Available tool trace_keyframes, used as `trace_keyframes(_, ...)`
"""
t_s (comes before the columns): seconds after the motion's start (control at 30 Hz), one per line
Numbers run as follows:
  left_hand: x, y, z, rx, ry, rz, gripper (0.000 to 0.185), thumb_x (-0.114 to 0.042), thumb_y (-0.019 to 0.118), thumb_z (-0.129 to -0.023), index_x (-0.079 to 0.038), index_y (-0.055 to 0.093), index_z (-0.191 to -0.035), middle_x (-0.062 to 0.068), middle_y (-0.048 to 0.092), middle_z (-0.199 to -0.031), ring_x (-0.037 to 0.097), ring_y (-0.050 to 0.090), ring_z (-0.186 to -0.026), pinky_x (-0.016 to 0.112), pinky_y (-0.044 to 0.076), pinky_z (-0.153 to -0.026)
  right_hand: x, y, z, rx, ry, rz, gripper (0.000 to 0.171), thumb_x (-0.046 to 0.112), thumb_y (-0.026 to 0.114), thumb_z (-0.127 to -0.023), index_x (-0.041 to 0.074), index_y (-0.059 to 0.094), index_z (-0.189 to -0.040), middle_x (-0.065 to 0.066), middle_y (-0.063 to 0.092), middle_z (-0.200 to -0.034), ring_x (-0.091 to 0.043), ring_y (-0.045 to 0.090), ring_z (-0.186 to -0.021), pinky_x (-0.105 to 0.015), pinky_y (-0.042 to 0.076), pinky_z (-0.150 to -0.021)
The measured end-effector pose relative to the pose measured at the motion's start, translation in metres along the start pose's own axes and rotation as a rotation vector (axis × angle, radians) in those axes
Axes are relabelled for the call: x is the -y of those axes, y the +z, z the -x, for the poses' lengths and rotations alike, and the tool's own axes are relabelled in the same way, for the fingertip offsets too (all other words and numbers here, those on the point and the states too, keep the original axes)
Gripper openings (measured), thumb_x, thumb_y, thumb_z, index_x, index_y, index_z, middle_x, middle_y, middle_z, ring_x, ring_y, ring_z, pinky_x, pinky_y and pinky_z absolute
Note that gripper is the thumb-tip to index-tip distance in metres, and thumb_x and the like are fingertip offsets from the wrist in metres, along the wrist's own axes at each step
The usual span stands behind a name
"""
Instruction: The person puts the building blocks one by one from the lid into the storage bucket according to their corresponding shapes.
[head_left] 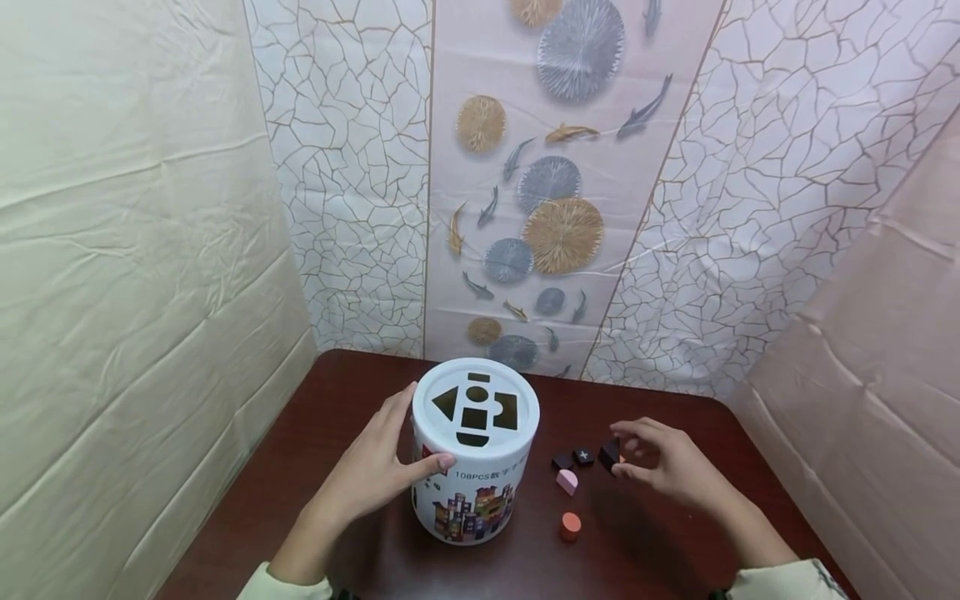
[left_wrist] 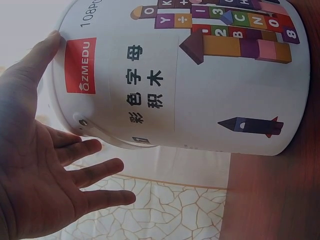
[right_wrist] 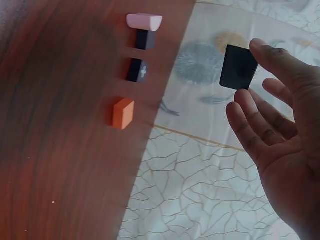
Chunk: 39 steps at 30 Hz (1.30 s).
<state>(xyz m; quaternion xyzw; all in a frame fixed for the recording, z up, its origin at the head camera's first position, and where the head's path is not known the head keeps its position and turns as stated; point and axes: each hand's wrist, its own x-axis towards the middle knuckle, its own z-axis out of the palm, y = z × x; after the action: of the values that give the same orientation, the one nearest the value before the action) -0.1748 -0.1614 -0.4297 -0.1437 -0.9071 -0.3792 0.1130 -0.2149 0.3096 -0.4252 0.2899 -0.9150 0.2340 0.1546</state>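
A white bucket (head_left: 471,492) stands upright on the table, its lid (head_left: 447,429) pierced with several shaped holes. My left hand (head_left: 369,467) is at the bucket's left side, thumb against the front below the lid. In the left wrist view its other fingers are spread and nearly straight beside the carry handle (left_wrist: 117,140). To the right of the bucket, my right hand (head_left: 663,462) pinches a black block (right_wrist: 239,67) between thumb and fingertips, held above the table. Below it in the right wrist view lies an orange block (right_wrist: 124,113).
Between bucket and right hand lie a black block with a white plus sign (head_left: 583,456), another black block (head_left: 562,461) and a pink half-round block (head_left: 567,482). An orange-red cylinder (head_left: 570,527) stands nearer the front. Patterned cloth (head_left: 360,167) hangs behind the dark red table (head_left: 277,500).
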Motion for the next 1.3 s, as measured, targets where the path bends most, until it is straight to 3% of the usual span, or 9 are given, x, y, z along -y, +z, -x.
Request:
trace_keyframes(0.17,-0.001,0.000,0.000,0.006,-0.001,0.008,0.121,-0.086,0.076,-0.083,-0.037,0.018,-0.177,0.005,0.035,-0.179,0.034,0.040,-0.164,0.072,0.045,-0.122,0.007,-0.006,-0.003,-0.007,-0.003,0.023,0.054,0.019,0.099,-0.084,0.017,0.076,-0.133,0.007,0.075,-0.107,0.003,0.067,-0.094,-0.033,0.065,-0.079)
trace_keyframes(0.43,-0.001,-0.001,-0.001,0.010,-0.014,0.005,0.123,-0.087,0.076,-0.082,-0.036,0.018,-0.177,0.006,0.035,-0.179,0.034,0.039,-0.165,0.072,0.044,-0.123,0.017,-0.016,-0.010,-0.054,-0.064,0.039,0.057,0.015,0.100,-0.082,0.017,0.076,-0.133,0.005,0.078,-0.111,-0.016,0.075,-0.095,-0.034,0.064,-0.083)
trace_keyframes(0.57,-0.001,-0.002,-0.001,0.013,-0.019,0.007,0.124,-0.087,0.076,-0.082,-0.035,0.018,-0.178,0.006,0.034,-0.179,0.035,0.039,-0.165,0.071,0.043,-0.123,0.022,-0.020,-0.015,-0.076,-0.092,0.043,0.058,0.015,0.101,-0.080,0.017,0.076,-0.132,0.003,0.079,-0.111,-0.013,0.076,-0.095,-0.032,0.064,-0.083)
trace_keyframes(0.87,-0.001,-0.001,0.000,0.010,-0.014,0.013,0.123,-0.088,0.076,-0.082,-0.036,0.019,-0.177,0.005,0.034,-0.179,0.034,0.040,-0.165,0.072,0.044,-0.122,0.036,-0.025,-0.026,-0.106,-0.163,0.009,0.058,0.011,0.102,-0.078,0.017,0.077,-0.130,0.002,0.080,-0.113,-0.009,0.075,-0.095,-0.013,0.057,-0.087)
trace_keyframes(1.3,0.000,-0.001,0.000,0.005,-0.011,0.016,0.124,-0.088,0.076,-0.082,-0.033,0.020,-0.178,0.005,0.035,-0.179,0.033,0.040,-0.164,0.071,0.044,-0.123,0.060,-0.032,-0.047,-0.111,-0.172,0.002,0.057,0.015,0.101,-0.080,0.017,0.077,-0.132,0.005,0.079,-0.112,-0.010,0.076,-0.096,-0.021,0.061,-0.087)
